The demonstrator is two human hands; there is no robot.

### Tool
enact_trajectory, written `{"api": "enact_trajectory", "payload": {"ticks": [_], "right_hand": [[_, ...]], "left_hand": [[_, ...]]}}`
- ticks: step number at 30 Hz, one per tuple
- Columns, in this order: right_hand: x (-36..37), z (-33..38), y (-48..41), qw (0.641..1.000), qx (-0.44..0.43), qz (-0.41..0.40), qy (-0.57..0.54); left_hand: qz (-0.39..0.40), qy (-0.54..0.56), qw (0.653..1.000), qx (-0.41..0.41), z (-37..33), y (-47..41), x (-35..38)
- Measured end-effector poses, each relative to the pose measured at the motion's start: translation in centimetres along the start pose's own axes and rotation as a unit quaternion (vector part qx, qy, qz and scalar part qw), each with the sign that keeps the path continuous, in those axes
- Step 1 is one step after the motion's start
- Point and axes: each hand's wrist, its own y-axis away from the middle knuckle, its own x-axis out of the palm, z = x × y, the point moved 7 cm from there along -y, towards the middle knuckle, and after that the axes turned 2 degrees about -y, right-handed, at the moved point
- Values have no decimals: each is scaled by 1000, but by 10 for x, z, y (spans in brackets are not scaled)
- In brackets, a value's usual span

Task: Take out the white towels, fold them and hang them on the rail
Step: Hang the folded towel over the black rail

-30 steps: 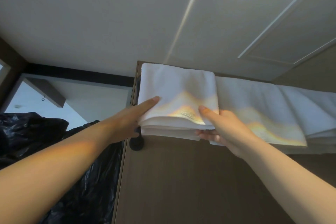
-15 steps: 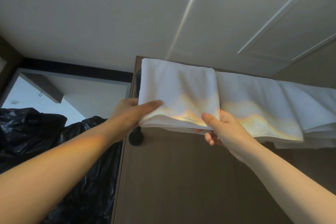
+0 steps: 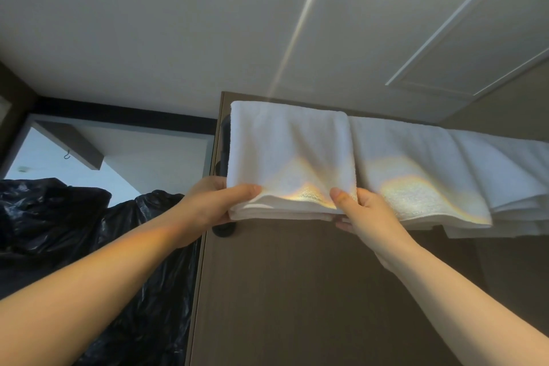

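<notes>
A folded white towel hangs over a dark rail high on a brown wooden panel. Only the rail's black left end and its round mount show. My left hand pinches the towel's lower left corner, thumb on the front. My right hand pinches its lower right corner the same way. To the right, a second white towel and a third white towel hang on the same rail, touching each other.
Black plastic bags bulge at the lower left, beside the panel's edge. A white ceiling with a hatch outline fills the top. A bright opening with a dark beam and a small hook lies at the left.
Both hands slid from resting on the towel's front down to its bottom corners and closed on them. The towel's lower edge now lies flatter and more even.
</notes>
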Motion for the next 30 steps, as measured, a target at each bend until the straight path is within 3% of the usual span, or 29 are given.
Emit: {"api": "enact_trajectory", "payload": {"ticks": [2,6,11,14,20,24,30], "right_hand": [[2,-3,2,1000,17,4,-8],[15,-5,3,988,76,46,-130],[22,-1,0,969,82,88,-215],[26,12,3,980,30,110,-164],[-2,26,12,993,-72,36,83],[2,14,14,997,-63,12,41],[6,3,16,998,-60,-7,-35]], "left_hand": [[-12,7,1000,5,1,0,-1],[-11,23,1000,4,4,0,-1],[-37,12,999,-9,11,2,-8],[-51,37,998,-28,16,4,-11],[-41,38,998,-33,8,8,-9],[-55,49,997,-28,3,11,-5],[-146,45,987,-53,-26,-11,-11]]}}
